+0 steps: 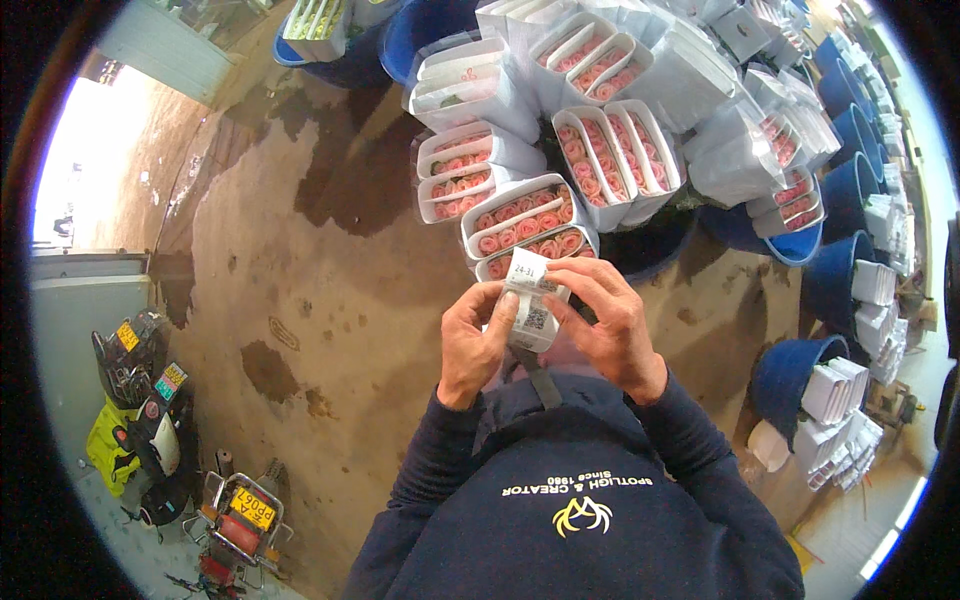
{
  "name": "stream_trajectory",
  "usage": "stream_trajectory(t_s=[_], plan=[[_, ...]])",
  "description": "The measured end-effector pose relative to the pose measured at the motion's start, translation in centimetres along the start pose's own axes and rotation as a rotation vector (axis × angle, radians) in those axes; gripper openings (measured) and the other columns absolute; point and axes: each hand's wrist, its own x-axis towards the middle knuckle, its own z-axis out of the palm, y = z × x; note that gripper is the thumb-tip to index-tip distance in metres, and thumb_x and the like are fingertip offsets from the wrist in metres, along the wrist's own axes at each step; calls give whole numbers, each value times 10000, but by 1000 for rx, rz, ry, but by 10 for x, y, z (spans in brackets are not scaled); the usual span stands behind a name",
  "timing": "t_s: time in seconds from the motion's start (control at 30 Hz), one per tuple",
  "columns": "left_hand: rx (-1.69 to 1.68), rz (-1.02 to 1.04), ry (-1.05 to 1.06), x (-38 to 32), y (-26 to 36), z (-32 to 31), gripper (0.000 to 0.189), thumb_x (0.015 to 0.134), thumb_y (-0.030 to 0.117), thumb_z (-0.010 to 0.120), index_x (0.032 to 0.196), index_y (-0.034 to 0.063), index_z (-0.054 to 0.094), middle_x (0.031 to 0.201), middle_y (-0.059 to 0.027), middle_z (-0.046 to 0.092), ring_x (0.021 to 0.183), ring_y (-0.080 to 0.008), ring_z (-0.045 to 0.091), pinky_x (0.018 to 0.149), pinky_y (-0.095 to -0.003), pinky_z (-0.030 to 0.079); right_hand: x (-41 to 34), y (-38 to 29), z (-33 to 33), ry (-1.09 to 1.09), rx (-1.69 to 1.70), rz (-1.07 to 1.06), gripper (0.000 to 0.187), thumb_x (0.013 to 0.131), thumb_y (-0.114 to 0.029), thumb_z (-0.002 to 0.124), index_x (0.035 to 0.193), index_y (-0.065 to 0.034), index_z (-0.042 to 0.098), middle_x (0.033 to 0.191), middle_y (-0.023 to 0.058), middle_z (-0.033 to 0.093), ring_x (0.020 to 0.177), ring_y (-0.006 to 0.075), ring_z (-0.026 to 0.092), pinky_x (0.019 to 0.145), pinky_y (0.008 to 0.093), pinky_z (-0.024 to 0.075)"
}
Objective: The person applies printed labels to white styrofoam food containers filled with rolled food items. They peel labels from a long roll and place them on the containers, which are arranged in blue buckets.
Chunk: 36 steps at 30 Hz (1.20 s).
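Note:
A strip of white printed labels [536, 322] bearing writing and square codes is held in front of my chest. My left hand [478, 330] grips its left side, thumb laid on the face. At the upper right, the fingers of my right hand [607, 319] pinch the strip's edge. Just beyond the labels stands a paper-wrapped bunch of pink roses [525, 225], partly covered by the strip and my fingers. More wrapped pink roses [619, 157] stand behind it to the right, and another bunch [459, 176] to the left.
Blue tubs [836, 277] line the right side with white-wrapped bundles [836, 390]. Another blue tub [427, 34] stands at the far side. A motorcycle [236, 517] and a scooter [154, 420] are parked at the left. Dark wet patches [352, 165] mark the brown floor.

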Motion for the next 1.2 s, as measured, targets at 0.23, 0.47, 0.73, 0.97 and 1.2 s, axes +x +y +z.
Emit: stream_trajectory(t_s=[0.23,0.47,0.73,0.97,1.2], plan=[[49,75,-62,-2,8,-1,163,956,96,606,1058,-25,647,893,-11,660,804,-64,586,717,-216,473,8,1,7,-201,258,126,236,852,-101,710,1063,-2,671,997,151,689,919,288,682,786,354,540],[179,50,-131,-9,4,-8,211,952,126,617,1067,-44,664,879,-22,668,794,-82,595,713,-234,491,-6,10,5,-300,515,383,216,911,-126,679,1053,36,692,878,102,713,789,115,658,695,269,537],[87,-130,-245,-12,-3,-9,192,954,129,613,1043,-33,665,877,-21,670,786,-69,596,702,-219,480,-21,18,-10,-326,743,623,199,892,-125,685,996,43,709,816,10,676,745,59,584,656,222,486],[79,-166,-164,-16,-7,-22,189,944,108,617,1059,-38,656,875,-20,660,778,-58,581,689,-223,476,-37,46,-31,184,645,785,226,942,-168,640,1029,31,701,748,2,663,629,52,578,533,212,451],[106,-186,-361,-14,-3,-12,272,898,-13,576,1158,9,653,926,-25,668,847,-82,591,769,-221,478,-52,46,-16,232,383,300,268,896,16,636,1164,35,632,1222,163,630,1133,213,601,940,312,496]])
